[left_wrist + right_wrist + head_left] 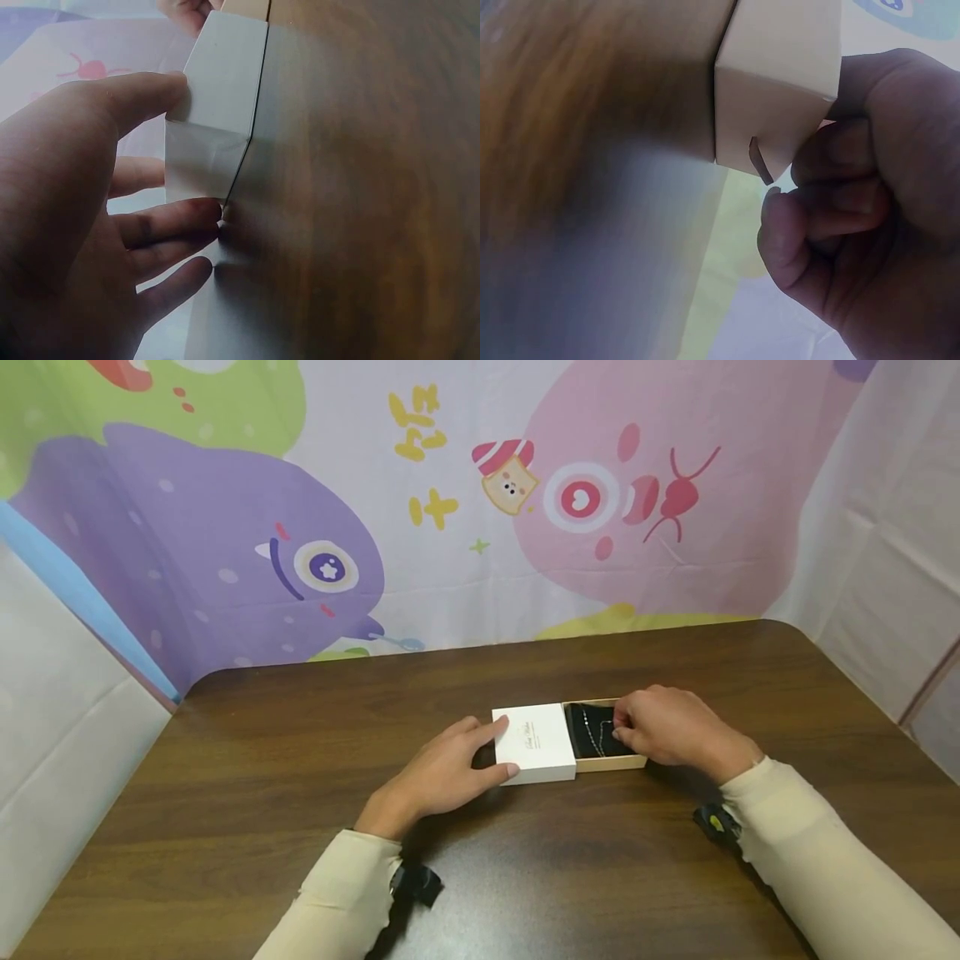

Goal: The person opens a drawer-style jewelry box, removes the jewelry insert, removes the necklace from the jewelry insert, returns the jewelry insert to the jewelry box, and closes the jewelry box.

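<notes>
A white slide-out jewelry box [534, 739] lies on the table, its lid sleeve printed with small lettering. From the right end its tan drawer [611, 764] is pulled out, showing a black pad [577, 735] with a thin silver chain [591, 735] across it. My left hand [450, 766] holds the sleeve's left end, thumb on the near side and index fingertip on top. Over the drawer's right part, my right hand [671, 727] has curled fingers, thumb and index fingertips pinching at the chain's end. A small ribbon tab [760, 160] sticks out of the drawer's end.
The brown wooden table [300, 760] reaches back to a cloth backdrop [450, 560] with cartoon figures. White panels [67, 760] stand along the sides. Black straps sit at both wrists, below beige sleeves [825, 852].
</notes>
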The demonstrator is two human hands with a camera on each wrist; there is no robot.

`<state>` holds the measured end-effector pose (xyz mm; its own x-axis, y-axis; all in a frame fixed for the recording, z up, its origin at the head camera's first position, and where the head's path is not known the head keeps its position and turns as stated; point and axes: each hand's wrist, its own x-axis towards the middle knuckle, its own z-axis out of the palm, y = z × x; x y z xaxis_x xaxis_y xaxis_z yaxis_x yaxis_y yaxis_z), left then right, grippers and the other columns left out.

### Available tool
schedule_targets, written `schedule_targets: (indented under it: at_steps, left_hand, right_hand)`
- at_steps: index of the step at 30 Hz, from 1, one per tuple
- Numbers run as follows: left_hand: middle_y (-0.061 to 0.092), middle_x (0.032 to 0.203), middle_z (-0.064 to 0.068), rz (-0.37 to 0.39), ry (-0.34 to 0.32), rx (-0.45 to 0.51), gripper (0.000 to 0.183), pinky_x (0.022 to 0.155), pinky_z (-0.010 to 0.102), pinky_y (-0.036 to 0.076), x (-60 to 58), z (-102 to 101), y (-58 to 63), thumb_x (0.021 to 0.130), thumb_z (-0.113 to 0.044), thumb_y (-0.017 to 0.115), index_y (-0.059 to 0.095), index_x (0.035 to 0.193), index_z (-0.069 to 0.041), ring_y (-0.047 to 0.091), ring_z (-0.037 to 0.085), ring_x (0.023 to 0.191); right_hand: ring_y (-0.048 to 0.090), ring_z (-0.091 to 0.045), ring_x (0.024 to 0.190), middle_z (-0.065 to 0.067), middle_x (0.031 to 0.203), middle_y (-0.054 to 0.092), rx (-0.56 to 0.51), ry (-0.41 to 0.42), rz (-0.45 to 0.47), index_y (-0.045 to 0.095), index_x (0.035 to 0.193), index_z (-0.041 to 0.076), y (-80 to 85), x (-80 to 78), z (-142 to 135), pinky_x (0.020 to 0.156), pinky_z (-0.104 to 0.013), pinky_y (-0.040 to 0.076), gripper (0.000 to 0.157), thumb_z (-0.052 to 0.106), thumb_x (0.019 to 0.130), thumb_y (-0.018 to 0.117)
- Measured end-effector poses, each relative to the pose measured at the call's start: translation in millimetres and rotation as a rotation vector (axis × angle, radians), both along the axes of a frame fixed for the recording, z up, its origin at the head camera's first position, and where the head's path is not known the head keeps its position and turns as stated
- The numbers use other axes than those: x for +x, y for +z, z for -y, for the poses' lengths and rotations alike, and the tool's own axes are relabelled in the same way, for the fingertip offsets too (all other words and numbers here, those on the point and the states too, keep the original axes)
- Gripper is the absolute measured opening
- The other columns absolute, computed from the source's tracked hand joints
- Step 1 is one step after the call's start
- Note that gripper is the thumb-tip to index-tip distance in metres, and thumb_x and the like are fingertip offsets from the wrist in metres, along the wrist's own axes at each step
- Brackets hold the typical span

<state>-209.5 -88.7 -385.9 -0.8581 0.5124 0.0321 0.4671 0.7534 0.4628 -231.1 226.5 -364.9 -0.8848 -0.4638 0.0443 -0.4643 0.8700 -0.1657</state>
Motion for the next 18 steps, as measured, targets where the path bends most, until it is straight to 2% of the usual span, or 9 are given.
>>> schedule_targets:
  at_steps: [18]
  left_hand:
    - [0.054,0.105,-0.002,0.014,-0.001,0.008,0.071,0.076,0.032,0.043,0.9,-0.3,1.2,0.094,-0.051,0.065,0.043,0.153,-0.02,0.05,0.015,0.088]
  right_hand:
    - [0.049,-0.012,0.058,0.008,0.065,0.052,-0.023,-0.026,-0.011,0.059,0.07,0.022,-1.5,-0.3,-0.5,0.053,-0.035,0.042,0.013,0.017,0.08,0.065]
